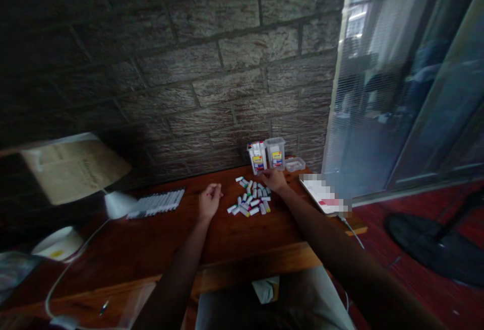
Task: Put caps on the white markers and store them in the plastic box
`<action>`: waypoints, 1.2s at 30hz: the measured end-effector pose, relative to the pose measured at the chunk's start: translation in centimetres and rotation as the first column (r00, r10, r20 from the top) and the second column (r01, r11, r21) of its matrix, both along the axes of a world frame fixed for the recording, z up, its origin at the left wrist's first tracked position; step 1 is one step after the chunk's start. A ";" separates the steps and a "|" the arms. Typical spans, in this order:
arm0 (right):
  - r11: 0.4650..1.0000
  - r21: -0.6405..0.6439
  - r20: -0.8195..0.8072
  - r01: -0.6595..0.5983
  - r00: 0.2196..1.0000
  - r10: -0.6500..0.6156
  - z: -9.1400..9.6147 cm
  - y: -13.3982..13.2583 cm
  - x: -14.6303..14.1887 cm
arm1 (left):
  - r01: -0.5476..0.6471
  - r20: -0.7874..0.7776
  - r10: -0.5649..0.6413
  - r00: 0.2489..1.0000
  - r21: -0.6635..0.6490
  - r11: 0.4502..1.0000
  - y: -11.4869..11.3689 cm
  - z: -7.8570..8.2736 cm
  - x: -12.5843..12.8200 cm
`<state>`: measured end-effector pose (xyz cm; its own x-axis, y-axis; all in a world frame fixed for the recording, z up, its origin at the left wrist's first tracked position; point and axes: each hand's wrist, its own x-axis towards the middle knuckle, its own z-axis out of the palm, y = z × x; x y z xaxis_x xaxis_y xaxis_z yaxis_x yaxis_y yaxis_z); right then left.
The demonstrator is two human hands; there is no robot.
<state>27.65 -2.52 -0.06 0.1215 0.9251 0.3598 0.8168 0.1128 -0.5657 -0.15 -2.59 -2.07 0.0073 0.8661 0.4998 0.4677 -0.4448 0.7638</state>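
My left hand [210,201] hovers low over the table left of a loose pile of short white marker caps [254,200] with coloured ends. Its fingers are curled in, and whatever they may hold is hidden. Behind the pile's right side, my right hand [275,180] reaches to the foot of two clear plastic tubs, its fingers bent together; I cannot make out what they grip. White markers stand in the left tub [257,161]. The right tub [276,156] carries the same yellow label. A clear lid [295,163] lies beside it.
A row of white markers [159,202] lies at left near a lamp [79,169] with a paper shade. A bowl [58,244] and a white cable are at the left end. A blurred-out white device [319,194] sits at right. A stone wall [227,68] rises behind the table.
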 end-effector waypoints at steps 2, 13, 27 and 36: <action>0.998 -0.019 -0.008 -0.055 0.998 0.055 -0.2 0.1 -0.2 | 0.015 0.012 -0.015 1.000 -0.001 1.000 0.0 0.0 0.1; 0.942 0.040 0.020 -0.334 0.943 0.333 -0.6 -0.4 -1.3 | -0.112 -0.153 0.105 0.983 -0.038 0.993 0.1 -0.2 -0.4; 0.978 0.030 -0.025 -0.208 0.978 0.209 -0.2 -0.8 -1.2 | -0.599 -0.755 0.502 0.422 0.184 0.780 0.4 1.6 -4.9; 0.979 0.053 -0.010 -0.197 0.980 0.198 -0.8 -0.2 -0.9 | -0.643 -0.774 0.464 0.431 0.098 0.760 -0.1 1.5 -5.9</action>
